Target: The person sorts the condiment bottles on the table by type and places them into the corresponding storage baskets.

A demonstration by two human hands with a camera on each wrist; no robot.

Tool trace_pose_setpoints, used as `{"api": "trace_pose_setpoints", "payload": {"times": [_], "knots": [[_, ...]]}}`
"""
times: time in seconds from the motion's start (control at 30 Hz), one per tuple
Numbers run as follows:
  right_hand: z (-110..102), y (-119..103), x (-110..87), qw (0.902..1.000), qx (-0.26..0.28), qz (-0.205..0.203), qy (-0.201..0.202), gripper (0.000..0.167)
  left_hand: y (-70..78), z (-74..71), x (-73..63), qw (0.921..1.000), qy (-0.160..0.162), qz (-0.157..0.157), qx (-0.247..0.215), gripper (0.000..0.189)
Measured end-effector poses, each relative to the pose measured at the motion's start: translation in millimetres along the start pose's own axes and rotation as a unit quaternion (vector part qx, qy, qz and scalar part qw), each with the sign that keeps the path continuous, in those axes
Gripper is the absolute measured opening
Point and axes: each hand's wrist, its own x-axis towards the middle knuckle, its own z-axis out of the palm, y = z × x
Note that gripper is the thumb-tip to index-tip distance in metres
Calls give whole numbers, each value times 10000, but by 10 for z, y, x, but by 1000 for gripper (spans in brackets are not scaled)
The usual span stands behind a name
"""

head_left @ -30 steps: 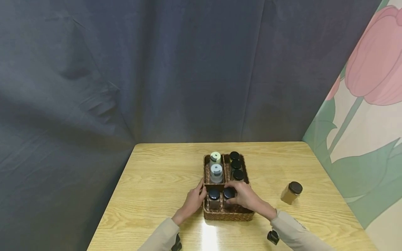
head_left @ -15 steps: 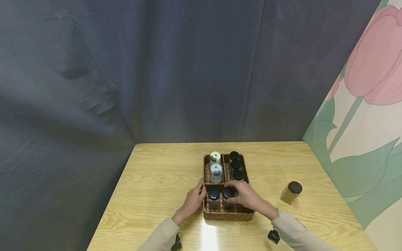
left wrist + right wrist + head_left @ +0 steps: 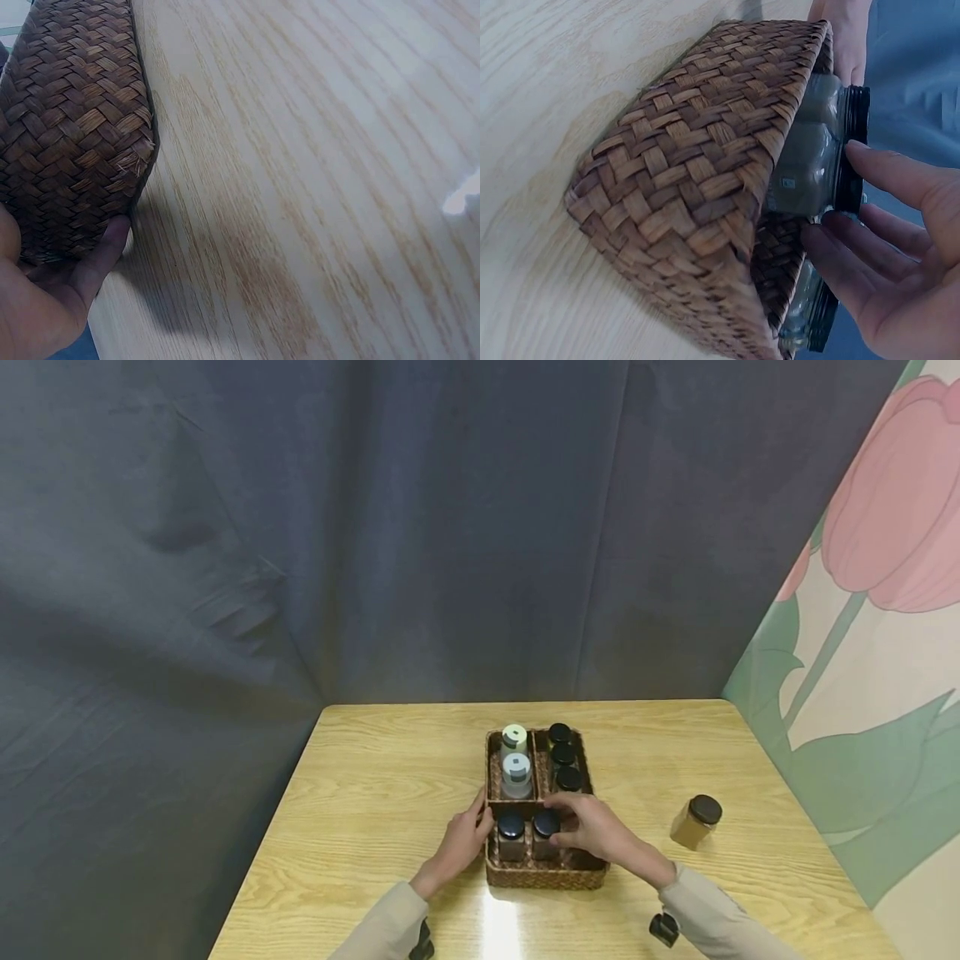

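My left hand (image 3: 462, 839) rests against the left side of a brown woven basket (image 3: 546, 878). In the left wrist view, a finger of that hand (image 3: 45, 300) lies nearly straight along the outer wall, low by the table. Over the basket's front compartment, my right hand (image 3: 596, 828) has its fingers spread beside a dark-lidded jar (image 3: 546, 843). The right wrist view has the thumb touching the black lid (image 3: 851, 180), the other fingers spread apart from it. A second jar (image 3: 512, 845) stands upright to its left. Part of the compartment is hidden by my right hand.
Two white-capped bottles (image 3: 517, 768) stand in the back left compartment. Three black-lidded jars (image 3: 564, 753) line the back right one. A jar with brown contents and a dark lid (image 3: 696, 821) stands apart on the wooden table (image 3: 375, 777). A dark curtain (image 3: 480, 527) hangs behind.
My right hand has shifted slightly to the right, and its fingers have loosened from the front right jar. The left hand and the basket look the same.
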Motion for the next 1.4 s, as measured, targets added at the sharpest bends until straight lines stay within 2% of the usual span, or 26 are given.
{"api": "trace_pose_setpoints", "payload": {"times": [0.13,0.47,0.8,0.97,1.13,1.4], "knots": [[-48,20,-30,9999,88,-76,34,46,-2,-2,-2,10000,-17,-33,-82,58],[-116,99,-116,9979,-57,-372,518,20,-9,-2,-2,9998,-43,23,-173,58],[-256,158,-205,9947,-385,-584,750,12,-17,-8,-3,9995,-194,-199,-129,59],[-347,213,-258,9951,-434,-409,784,8,-7,-8,7,9994,-191,-252,-102,59],[-428,255,-322,9949,-548,-274,796,7,-12,1,15,9998,-132,-124,-104,59],[-507,303,-423,9870,-1055,-42,1212,6,-12,-7,4,9996,-160,-220,-101,59]]}}
